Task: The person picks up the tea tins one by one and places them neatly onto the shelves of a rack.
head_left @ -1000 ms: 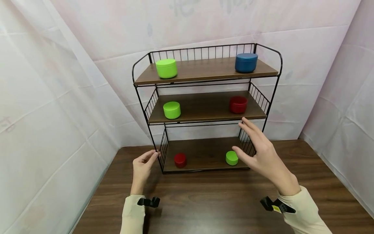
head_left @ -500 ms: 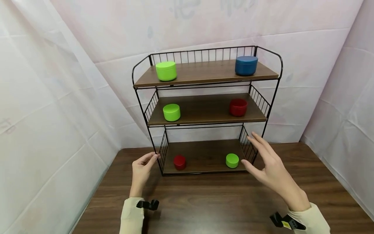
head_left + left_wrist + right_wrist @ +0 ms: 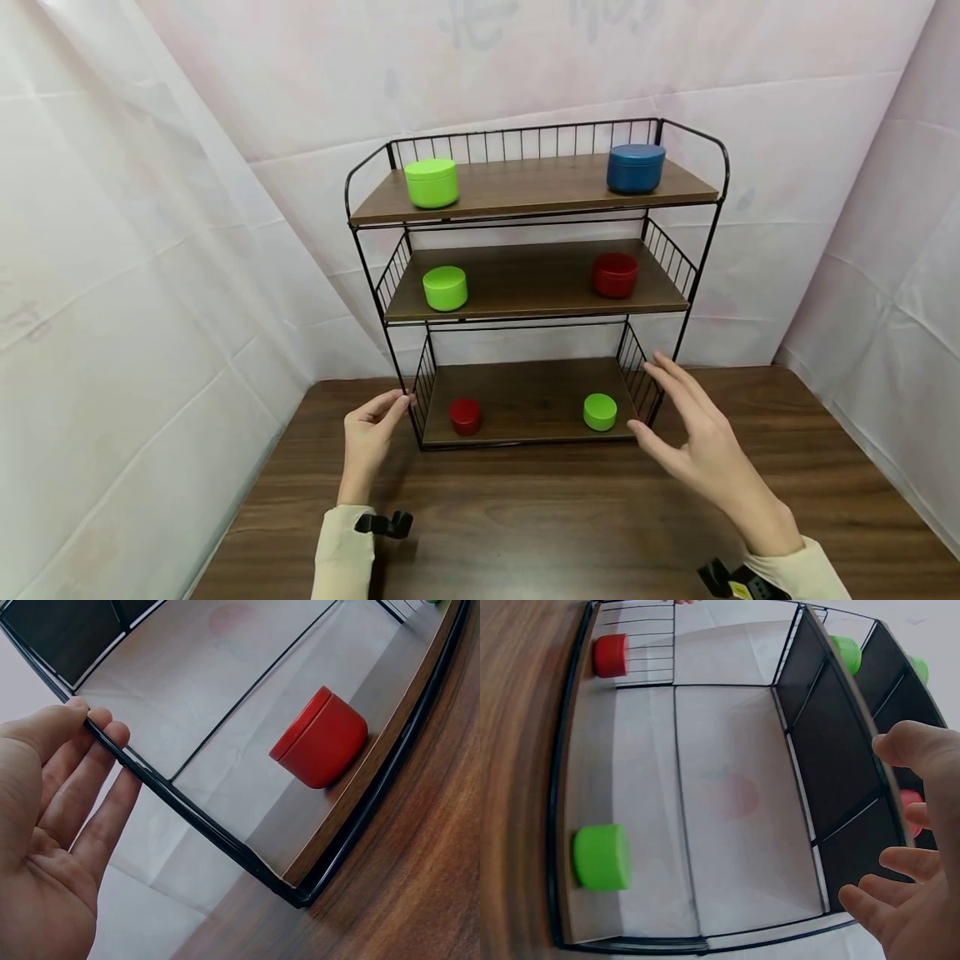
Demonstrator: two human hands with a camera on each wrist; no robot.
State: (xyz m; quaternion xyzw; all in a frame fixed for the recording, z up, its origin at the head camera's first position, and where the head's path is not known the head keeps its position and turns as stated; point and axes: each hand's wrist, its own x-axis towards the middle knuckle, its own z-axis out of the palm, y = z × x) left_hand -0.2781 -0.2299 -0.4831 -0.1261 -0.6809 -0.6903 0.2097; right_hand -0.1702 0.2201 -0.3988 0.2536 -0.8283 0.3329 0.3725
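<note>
A three-tier rack (image 3: 525, 279) with black wire frame and brown boards stands on the table. Its front left post (image 3: 191, 810) is pinched between thumb and fingers of my left hand (image 3: 369, 437), just above the bottom shelf. My right hand (image 3: 712, 454) hovers in front of the rack's lower right side, fingers spread and holding nothing. Nearest to it on the bottom shelf is a small green round lidded tin (image 3: 600, 412). A small red lidded tin (image 3: 322, 742) stands at that shelf's left end, close to my left hand.
The middle shelf bears a green tin (image 3: 446, 289) at left and a red tin (image 3: 616, 276) at right. On top stand a larger green tin (image 3: 432, 184) and a blue tin (image 3: 636, 169). White cloth (image 3: 150, 292) hangs behind and at both sides of the wooden table (image 3: 525, 517).
My right hand has moved down and to the right, from before the middle shelf's edge to beside the bottom shelf. My left hand stays on the post. The tins have not moved.
</note>
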